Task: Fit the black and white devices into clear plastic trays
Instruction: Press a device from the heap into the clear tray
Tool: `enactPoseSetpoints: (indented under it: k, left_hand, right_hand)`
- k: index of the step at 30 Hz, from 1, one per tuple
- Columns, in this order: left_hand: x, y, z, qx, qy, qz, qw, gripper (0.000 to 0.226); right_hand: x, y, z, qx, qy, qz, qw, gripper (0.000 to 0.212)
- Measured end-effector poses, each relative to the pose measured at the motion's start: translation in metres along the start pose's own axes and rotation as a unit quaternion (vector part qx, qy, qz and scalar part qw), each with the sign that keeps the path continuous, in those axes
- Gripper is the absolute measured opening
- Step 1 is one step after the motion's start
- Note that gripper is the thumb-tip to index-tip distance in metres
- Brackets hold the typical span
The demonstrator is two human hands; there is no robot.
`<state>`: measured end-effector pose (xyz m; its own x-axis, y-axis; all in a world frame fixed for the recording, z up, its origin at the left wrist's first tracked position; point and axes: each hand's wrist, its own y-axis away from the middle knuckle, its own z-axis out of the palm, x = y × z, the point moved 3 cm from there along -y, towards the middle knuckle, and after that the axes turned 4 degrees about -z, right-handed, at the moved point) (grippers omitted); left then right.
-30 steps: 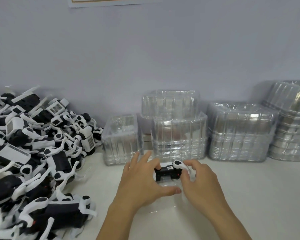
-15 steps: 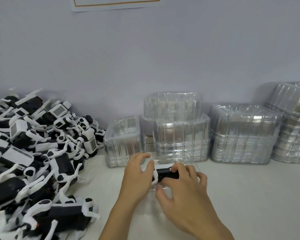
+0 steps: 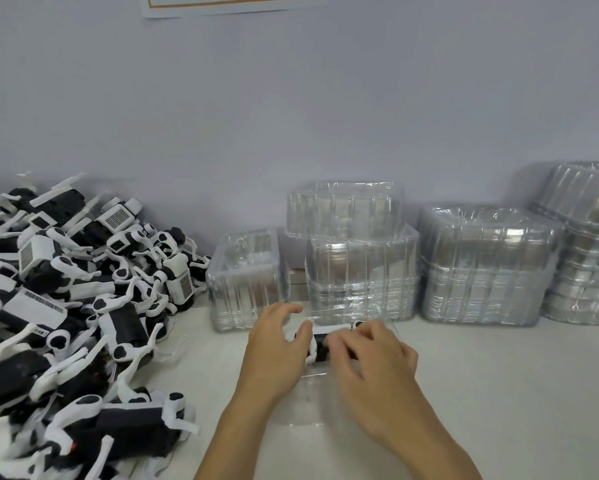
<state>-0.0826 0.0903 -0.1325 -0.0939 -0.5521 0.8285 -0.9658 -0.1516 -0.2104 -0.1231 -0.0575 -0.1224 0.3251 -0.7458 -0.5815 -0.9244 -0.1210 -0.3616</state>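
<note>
On white table (image 3: 499,393) | left hand (image 3: 277,351), right hand (image 3: 370,362) pinching glossy black-white device (image 3: 322,344) | crinkly clear tray (image 3: 312,400)

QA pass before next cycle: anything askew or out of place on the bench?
One oddity: the top tray sits shifted left on its stack, overhanging it. The device pile is a loose tangle. No visible damage or spills.

both hands at centre: left hand (image 3: 274,348) and right hand (image 3: 370,362) grip a black and white device (image 3: 322,341) over a clear tray (image 3: 312,403). heap of devices (image 3: 66,323) at 9 o'clock; tray stacks (image 3: 481,268) at 2 o'clock along the wall (image 3: 291,98).
</note>
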Motion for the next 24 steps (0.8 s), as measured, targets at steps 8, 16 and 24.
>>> enactPoseSetpoints:
  k: [8, 16, 24]
  left_hand:
    - [0.027, 0.009, 0.01, 0.057, -0.229, 0.016, 0.972, 0.051]
    - [0.024, 0.012, 0.016, -0.043, -0.315, -0.145, 0.937, 0.111]
    - [0.019, 0.011, 0.004, -0.038, -0.291, -0.18, 0.939, 0.101]
  right_hand:
    - [0.036, -0.002, -0.028, 0.058, -0.088, 0.17, 0.98, 0.046]
    - [0.038, -0.005, -0.008, 0.016, -0.142, 0.187, 0.972, 0.038]
    - [0.036, -0.006, 0.001, 0.007, -0.169, 0.166, 0.971, 0.028]
